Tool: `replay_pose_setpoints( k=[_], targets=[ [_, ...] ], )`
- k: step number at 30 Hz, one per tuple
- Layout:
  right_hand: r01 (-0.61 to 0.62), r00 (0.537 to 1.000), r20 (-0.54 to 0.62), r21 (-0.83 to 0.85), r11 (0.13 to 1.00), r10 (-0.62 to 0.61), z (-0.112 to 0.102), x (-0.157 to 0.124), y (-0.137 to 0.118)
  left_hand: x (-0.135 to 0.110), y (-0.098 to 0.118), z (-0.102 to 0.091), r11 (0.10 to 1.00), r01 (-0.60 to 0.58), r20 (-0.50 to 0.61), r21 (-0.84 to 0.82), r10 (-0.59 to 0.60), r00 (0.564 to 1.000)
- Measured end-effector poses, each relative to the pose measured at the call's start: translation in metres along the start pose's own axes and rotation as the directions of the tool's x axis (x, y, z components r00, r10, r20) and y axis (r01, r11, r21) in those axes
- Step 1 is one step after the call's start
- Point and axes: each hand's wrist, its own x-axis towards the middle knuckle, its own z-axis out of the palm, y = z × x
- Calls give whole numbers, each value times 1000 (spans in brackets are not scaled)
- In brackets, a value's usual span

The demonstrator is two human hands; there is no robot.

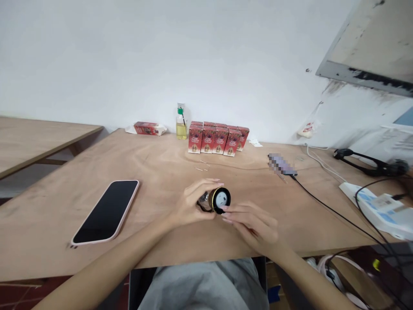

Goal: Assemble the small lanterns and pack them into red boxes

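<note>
My left hand (190,202) is wrapped round a small ornament (204,199) with a clear body and a black base edged in gold. It lies on its side, with the round underside facing me. A pale disc (221,199) is set in the middle of the black base. My right hand (253,221) has its fingers pressed together at the lower right rim of the base, touching it. Whether something small is between those fingertips cannot be made out. Several thin, light sticks (203,165) lie on the table just beyond my hands.
Several red printed boxes (214,138) stand by the wall, with a bottle of yellow liquid (181,129) and a red packet (146,128) beside them. A phone (108,211) lies left on the wooden table (167,258). On the right are another device (282,164), cables and a white power strip (380,211).
</note>
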Motion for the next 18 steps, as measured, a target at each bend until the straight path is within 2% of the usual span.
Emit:
replay_pose_setpoints(
  k=[3, 7, 11, 18],
  targets=[
    [65, 997, -20, -133, 989, -68, 2, -5, 7, 0, 0, 0, 1000, -13, 20, 7, 13, 1000],
    [38, 994, -89, -233, 972, -61, 0, -9, 13, 1, 0, 0, 999, -34, 46, 0, 34, 998],
    [5, 992, -122, -229, 974, -34, 2, -9, 15, 1, -1, -1, 999, -50, 56, -6, 50, 997],
    [-13, 994, -105, -206, 978, -9, 7, -13, 20, 2, 2, -1, 998, -55, 76, -3, 55, 996]
  ],
)
